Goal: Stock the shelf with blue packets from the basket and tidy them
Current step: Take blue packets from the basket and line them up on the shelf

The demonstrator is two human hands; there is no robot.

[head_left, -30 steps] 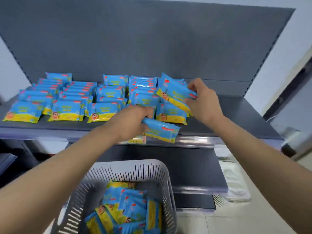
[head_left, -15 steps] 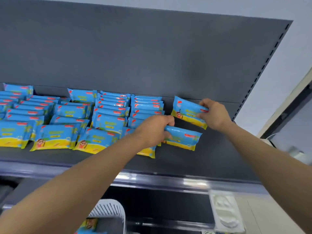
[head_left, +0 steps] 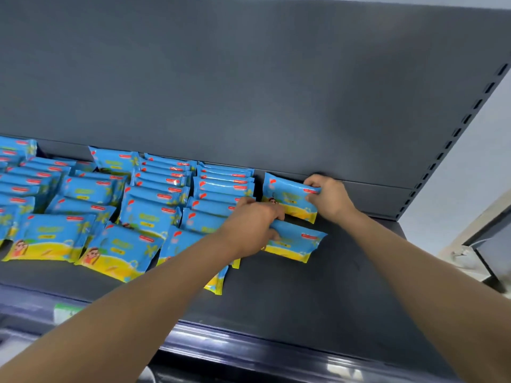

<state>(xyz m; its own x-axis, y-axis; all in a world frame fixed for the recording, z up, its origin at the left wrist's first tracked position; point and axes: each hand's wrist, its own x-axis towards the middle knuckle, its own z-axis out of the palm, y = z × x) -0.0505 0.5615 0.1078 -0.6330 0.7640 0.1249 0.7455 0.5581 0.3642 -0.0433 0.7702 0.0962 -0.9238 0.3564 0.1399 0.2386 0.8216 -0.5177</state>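
Glossy blue plastic packets with yellow lower bands (head_left: 121,244) lay in overlapping rows across the left and middle of the dark grey metal shelf (head_left: 318,299). To their right, a rear packet (head_left: 287,199) leaned at the shelf's back, pinched by the right hand (head_left: 329,199). Just before it lay a front packet (head_left: 296,243), gripped by the left hand (head_left: 249,225).

Both arms are bare and reach forward and up, entering from the lower corners and converging right of centre.

The left forearm (head_left: 138,299) runs diagonally up to the right, with the wrist in line with it. The left hand (head_left: 249,225) is turned back-up, its fingers curled round the left end of a packet (head_left: 296,244).

The right forearm (head_left: 414,272) runs diagonally up to the left. The right hand (head_left: 330,199) sits farther forward than the left hand, fingers curled, pinching the right edge of a second packet (head_left: 287,196).

The two hands are near each other but apart.
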